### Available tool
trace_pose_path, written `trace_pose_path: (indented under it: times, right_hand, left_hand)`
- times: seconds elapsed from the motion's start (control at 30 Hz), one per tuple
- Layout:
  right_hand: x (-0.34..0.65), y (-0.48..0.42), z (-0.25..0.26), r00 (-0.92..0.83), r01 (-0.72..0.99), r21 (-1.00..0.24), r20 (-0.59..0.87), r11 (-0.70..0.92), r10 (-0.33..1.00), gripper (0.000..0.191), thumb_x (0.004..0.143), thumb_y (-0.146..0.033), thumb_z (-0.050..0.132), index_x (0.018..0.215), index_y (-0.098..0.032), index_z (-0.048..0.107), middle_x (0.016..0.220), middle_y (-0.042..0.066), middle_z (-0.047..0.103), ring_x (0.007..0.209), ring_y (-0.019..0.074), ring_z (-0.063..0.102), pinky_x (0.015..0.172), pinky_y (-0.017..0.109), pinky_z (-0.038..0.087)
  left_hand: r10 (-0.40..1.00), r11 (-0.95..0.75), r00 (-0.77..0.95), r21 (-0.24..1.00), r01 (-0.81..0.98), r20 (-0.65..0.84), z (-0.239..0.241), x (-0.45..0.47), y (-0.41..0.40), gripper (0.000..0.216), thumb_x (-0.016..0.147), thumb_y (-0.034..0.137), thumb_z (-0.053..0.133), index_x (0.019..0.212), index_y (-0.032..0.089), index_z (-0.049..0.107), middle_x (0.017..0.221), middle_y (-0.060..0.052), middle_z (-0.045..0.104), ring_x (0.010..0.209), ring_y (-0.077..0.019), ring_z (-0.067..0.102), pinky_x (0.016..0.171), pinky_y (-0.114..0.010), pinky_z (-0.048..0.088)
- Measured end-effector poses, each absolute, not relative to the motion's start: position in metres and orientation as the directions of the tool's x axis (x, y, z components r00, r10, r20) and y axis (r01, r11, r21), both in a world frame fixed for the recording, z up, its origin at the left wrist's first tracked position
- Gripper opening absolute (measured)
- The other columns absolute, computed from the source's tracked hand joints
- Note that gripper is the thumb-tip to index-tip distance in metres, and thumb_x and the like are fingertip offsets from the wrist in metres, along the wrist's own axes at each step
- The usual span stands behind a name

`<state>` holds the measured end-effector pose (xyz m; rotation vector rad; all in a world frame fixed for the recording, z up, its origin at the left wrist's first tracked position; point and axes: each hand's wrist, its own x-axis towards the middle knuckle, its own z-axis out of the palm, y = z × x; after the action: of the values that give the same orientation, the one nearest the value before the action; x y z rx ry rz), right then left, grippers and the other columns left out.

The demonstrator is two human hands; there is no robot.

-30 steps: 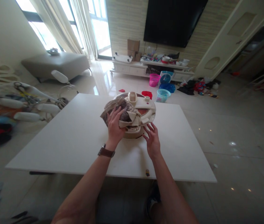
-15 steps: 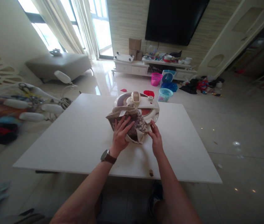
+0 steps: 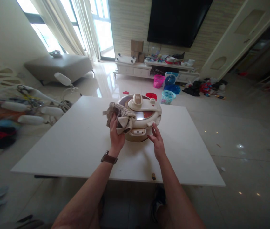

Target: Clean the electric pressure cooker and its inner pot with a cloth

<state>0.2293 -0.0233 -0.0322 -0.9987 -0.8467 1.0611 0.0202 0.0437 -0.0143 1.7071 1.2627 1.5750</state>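
Observation:
A white and beige electric pressure cooker (image 3: 144, 108) stands on the white table (image 3: 82, 146), its lid on. My left hand (image 3: 117, 135) is closed on a bunched brown-patterned cloth (image 3: 124, 117) with a pale lining, pressed against the cooker's left front side. That cloth hides part of the lid rim and body. At the right front, my right hand (image 3: 158, 143) has its fingers apart and slightly curled. Its fingertips are close to the lid's edge tab; whether they touch is hard to make out.
A small dark brown object (image 3: 153, 176) lies near the table's front edge. Beyond the table, a light-blue basket (image 3: 168, 97), a red basin (image 3: 151, 95) and a pink basket (image 3: 158, 81) are on the floor. White lamp-like parts with cables (image 3: 54, 110) are at the left.
The cloth has moved left off the front of the cooker with my left hand and is more bunched, uncovering the lid and front panel. My right hand has hardly moved.

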Motion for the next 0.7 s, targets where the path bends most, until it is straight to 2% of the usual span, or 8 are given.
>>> trace_pose_path:
  times: [0.1, 0.17, 0.2, 0.27, 0.4, 0.47, 0.57, 0.7]
  right_hand:
    - [0.231, -0.018, -0.039, 0.263, -0.252, -0.948, 0.123, 0.191, 0.957, 0.069, 0.081, -0.035, 0.078, 0.148, -0.038, 0.065, 0.173, -0.006, 0.042, 0.166, 0.0276, 0.03, 0.134, 0.053, 0.031]
    - [0.232, -0.015, -0.044, 0.258, -0.217, -0.952, 0.157, 0.216, 0.953, 0.069, 0.083, -0.036, 0.076, 0.15, -0.038, 0.063, 0.172, -0.005, 0.044, 0.166, 0.0278, 0.032, 0.135, 0.054, 0.03]
    - [0.233, -0.014, -0.046, 0.253, -0.201, -0.953, 0.172, 0.226, 0.952, 0.069, 0.084, -0.037, 0.075, 0.152, -0.038, 0.062, 0.172, -0.005, 0.045, 0.166, 0.0279, 0.032, 0.135, 0.055, 0.03]
    - [0.235, -0.013, -0.05, 0.236, -0.176, -0.956, 0.192, 0.237, 0.952, 0.069, 0.086, -0.039, 0.073, 0.154, -0.038, 0.06, 0.172, -0.005, 0.045, 0.166, 0.0282, 0.031, 0.134, 0.056, 0.031]
    - [0.234, -0.012, -0.056, 0.223, -0.147, -0.96, 0.202, 0.238, 0.954, 0.065, 0.09, -0.04, 0.07, 0.154, -0.042, 0.059, 0.175, -0.008, 0.038, 0.167, 0.0289, 0.029, 0.133, 0.059, 0.033]
    - [0.232, -0.012, -0.058, 0.227, -0.151, -0.958, 0.206, 0.243, 0.952, 0.064, 0.09, -0.04, 0.069, 0.154, -0.042, 0.059, 0.176, -0.008, 0.037, 0.167, 0.0289, 0.029, 0.133, 0.058, 0.032]
    - [0.229, -0.01, -0.058, 0.243, -0.171, -0.952, 0.209, 0.254, 0.947, 0.065, 0.09, -0.04, 0.07, 0.153, -0.04, 0.06, 0.175, -0.006, 0.039, 0.166, 0.0288, 0.03, 0.133, 0.057, 0.032]
    - [0.227, -0.009, -0.056, 0.261, -0.186, -0.95, 0.199, 0.251, 0.945, 0.063, 0.089, -0.04, 0.071, 0.151, -0.039, 0.061, 0.174, -0.005, 0.042, 0.165, 0.0285, 0.033, 0.133, 0.058, 0.033]
  left_hand:
    - [0.794, -0.562, 0.165, 0.603, 0.566, 0.586, 0.013, 0.025, 0.033, 0.064, 0.091, 0.02, 0.065, 0.154, 0.026, 0.06, 0.17, -0.009, 0.049, 0.166, -0.032, 0.03, 0.138, -0.058, 0.012]
    - [0.774, -0.607, 0.326, 0.489, 0.626, 0.544, 0.027, 0.033, 0.025, 0.066, 0.089, 0.015, 0.065, 0.154, 0.029, 0.062, 0.169, -0.006, 0.051, 0.165, -0.032, 0.033, 0.138, -0.06, 0.006]
    - [0.776, -0.607, 0.347, 0.47, 0.641, 0.527, 0.031, 0.038, 0.023, 0.068, 0.088, 0.013, 0.065, 0.154, 0.029, 0.062, 0.168, -0.006, 0.051, 0.164, -0.032, 0.034, 0.138, -0.06, 0.004]
    - [0.808, -0.548, 0.261, 0.51, 0.663, 0.529, 0.033, 0.044, 0.027, 0.069, 0.087, 0.011, 0.064, 0.154, 0.028, 0.062, 0.168, -0.006, 0.051, 0.165, -0.032, 0.033, 0.138, -0.059, 0.005]
    - [0.828, -0.376, -0.16, 0.744, 0.552, 0.537, 0.028, 0.04, 0.059, 0.067, 0.087, 0.008, 0.057, 0.153, 0.019, 0.062, 0.164, -0.012, 0.056, 0.162, -0.0296, 0.038, 0.136, -0.051, 0.024]
    - [0.834, -0.344, -0.229, 0.797, 0.496, 0.502, 0.03, 0.037, 0.073, 0.068, 0.086, 0.008, 0.056, 0.153, 0.017, 0.061, 0.162, -0.014, 0.057, 0.159, -0.0293, 0.043, 0.134, -0.049, 0.03]
    - [0.864, -0.332, -0.124, 0.738, 0.587, 0.488, 0.038, 0.044, 0.071, 0.074, 0.082, 0.007, 0.056, 0.155, 0.019, 0.06, 0.163, -0.012, 0.056, 0.161, -0.0315, 0.039, 0.137, -0.056, 0.021]
    - [0.829, -0.487, 0.189, 0.513, 0.707, 0.527, 0.046, 0.064, 0.046, 0.073, 0.081, 0.009, 0.058, 0.153, 0.02, 0.062, 0.16, -0.01, 0.061, 0.159, -0.0302, 0.043, 0.139, -0.056, 0.007]
